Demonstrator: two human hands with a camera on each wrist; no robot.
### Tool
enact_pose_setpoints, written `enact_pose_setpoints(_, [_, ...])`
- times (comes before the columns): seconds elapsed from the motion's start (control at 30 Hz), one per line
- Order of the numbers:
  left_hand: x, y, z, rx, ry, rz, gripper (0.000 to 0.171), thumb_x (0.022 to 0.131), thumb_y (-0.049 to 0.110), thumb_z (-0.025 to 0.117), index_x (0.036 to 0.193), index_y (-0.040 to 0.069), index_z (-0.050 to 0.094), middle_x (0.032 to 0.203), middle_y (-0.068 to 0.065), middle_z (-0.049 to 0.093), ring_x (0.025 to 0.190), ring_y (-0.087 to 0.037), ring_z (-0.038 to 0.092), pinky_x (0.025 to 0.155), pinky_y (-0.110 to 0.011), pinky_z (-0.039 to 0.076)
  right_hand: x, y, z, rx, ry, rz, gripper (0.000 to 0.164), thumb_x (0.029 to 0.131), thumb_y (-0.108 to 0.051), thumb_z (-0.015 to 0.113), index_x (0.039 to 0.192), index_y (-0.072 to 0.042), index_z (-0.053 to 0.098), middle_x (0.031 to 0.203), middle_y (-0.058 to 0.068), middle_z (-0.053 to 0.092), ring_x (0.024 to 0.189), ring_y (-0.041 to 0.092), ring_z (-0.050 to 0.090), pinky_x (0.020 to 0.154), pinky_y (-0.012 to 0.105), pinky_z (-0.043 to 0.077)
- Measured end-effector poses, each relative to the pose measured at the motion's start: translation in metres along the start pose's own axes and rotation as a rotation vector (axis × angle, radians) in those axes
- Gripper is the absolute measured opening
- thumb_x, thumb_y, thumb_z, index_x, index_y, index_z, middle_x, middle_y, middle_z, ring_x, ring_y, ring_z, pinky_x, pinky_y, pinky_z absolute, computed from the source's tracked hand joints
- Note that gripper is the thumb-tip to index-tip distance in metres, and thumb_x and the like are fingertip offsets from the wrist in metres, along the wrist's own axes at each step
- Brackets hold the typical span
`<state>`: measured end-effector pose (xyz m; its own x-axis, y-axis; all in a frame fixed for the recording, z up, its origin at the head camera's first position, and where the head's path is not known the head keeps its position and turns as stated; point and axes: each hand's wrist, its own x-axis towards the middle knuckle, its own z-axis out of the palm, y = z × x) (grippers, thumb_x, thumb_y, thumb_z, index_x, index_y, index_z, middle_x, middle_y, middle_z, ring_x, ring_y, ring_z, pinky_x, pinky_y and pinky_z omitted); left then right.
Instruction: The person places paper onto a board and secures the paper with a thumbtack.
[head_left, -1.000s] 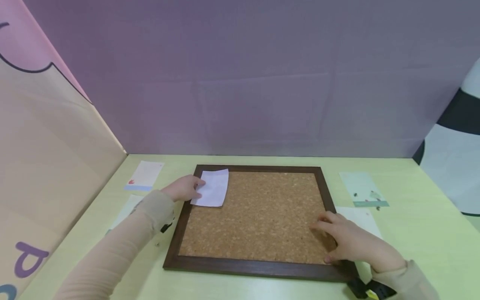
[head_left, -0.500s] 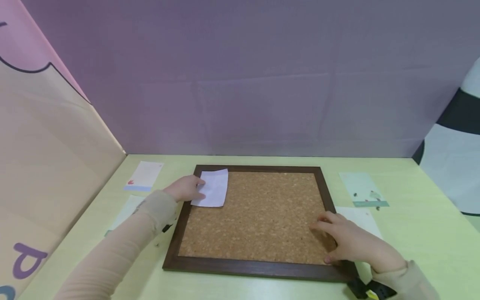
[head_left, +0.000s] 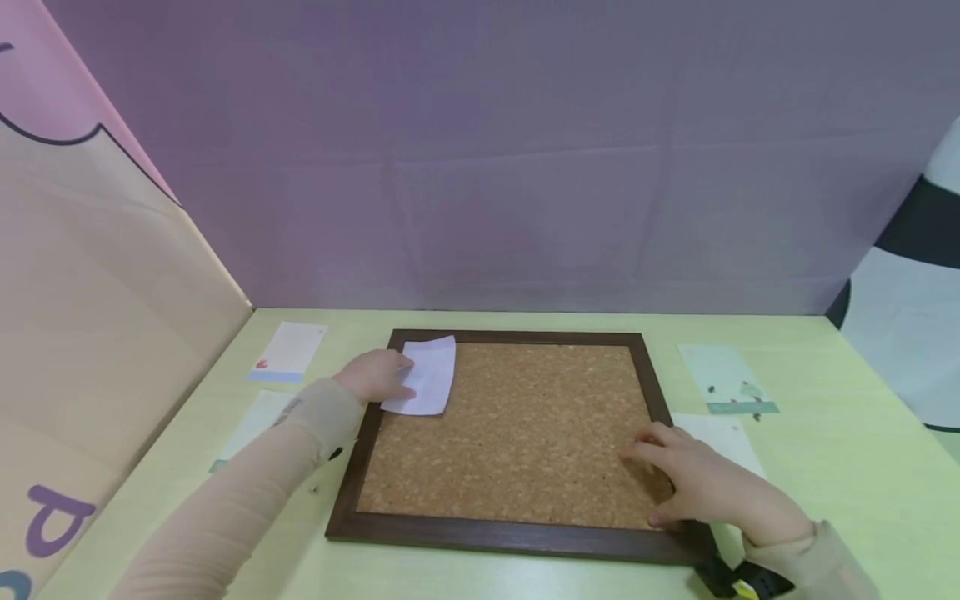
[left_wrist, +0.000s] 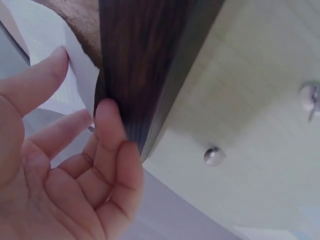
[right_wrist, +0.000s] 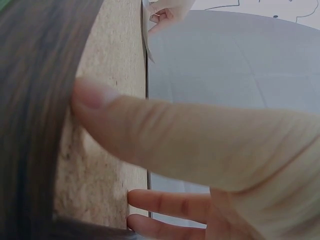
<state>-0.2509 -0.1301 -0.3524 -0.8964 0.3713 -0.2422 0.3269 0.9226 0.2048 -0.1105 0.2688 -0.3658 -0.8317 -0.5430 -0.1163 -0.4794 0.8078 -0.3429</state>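
Observation:
A cork board in a dark brown wooden frame lies flat before me. Over its far left corner, my left hand pinches a small white sheet of paper by its left edge. In the left wrist view the thumb is on one face of the paper, the index finger goes behind it, and the other fingers curl beside the frame. My right hand rests at the board's near right corner, fingers spread. Its thumb touches the cork just inside the frame; two more fingertips meet the cork.
Two printed paper sheets lie on the table left of the board, the farther sheet fully visible. On the right are a green-edged sheet and a partly covered sheet. Metal thumbtacks lie on the table. A purple-grey backdrop stands behind.
My left hand has edged slightly to the right along the paper's left edge, and the sheet has shifted very little. The right hand and the board have stayed put.

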Motion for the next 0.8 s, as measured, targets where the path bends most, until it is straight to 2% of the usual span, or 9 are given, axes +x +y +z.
enact_pose_setpoints(0.2, [0.0022, 0.0033, -0.0007, 0.069, -0.019, -0.028, 0.058, 0.086, 0.033, 0.067, 0.132, 0.001, 0.052, 0.136, -0.016, 0.053, 0.125, -0.035, 0.049, 0.106, -0.045, 0.038, 0.0003, -0.0004, 0.0003, -0.005, 0.004, 0.006, 0.070, 0.063, -0.035, 0.086, 0.123, -0.011, 0.060, 0.120, 0.013, 0.050, 0.095, 0.023, 0.051, 0.071, 0.037, 0.047])
enact_pose_setpoints(0.4, [0.0053, 0.0019, 0.0007, 0.149, -0.037, -0.008, 0.061, 0.087, 0.039, 0.064, 0.135, 0.003, 0.050, 0.137, -0.015, 0.052, 0.124, -0.036, 0.050, 0.103, -0.048, 0.040, 0.0005, -0.0007, 0.0003, -0.010, 0.012, 0.000, 0.069, 0.062, -0.035, 0.086, 0.122, -0.011, 0.060, 0.120, 0.014, 0.050, 0.094, 0.023, 0.051, 0.071, 0.037, 0.046])
enact_pose_setpoints(0.53, [0.0065, 0.0005, 0.0018, 0.147, -0.024, 0.013, 0.061, 0.087, 0.039, 0.065, 0.133, 0.002, 0.051, 0.133, -0.017, 0.055, 0.120, -0.037, 0.053, 0.100, -0.048, 0.043, 0.0007, -0.0010, 0.0001, -0.012, 0.011, 0.002, 0.069, 0.062, -0.034, 0.086, 0.122, -0.011, 0.060, 0.120, 0.014, 0.051, 0.094, 0.024, 0.051, 0.072, 0.037, 0.046])
enact_pose_setpoints(0.8, [0.0027, 0.0018, 0.0046, 0.124, -0.031, 0.022, 0.068, 0.084, 0.043, 0.067, 0.134, -0.001, 0.049, 0.134, -0.020, 0.054, 0.122, -0.037, 0.051, 0.104, -0.047, 0.040, 0.0007, -0.0012, 0.0002, -0.018, 0.013, 0.001, 0.069, 0.062, -0.034, 0.086, 0.121, -0.011, 0.061, 0.119, 0.014, 0.051, 0.095, 0.024, 0.051, 0.072, 0.038, 0.047])
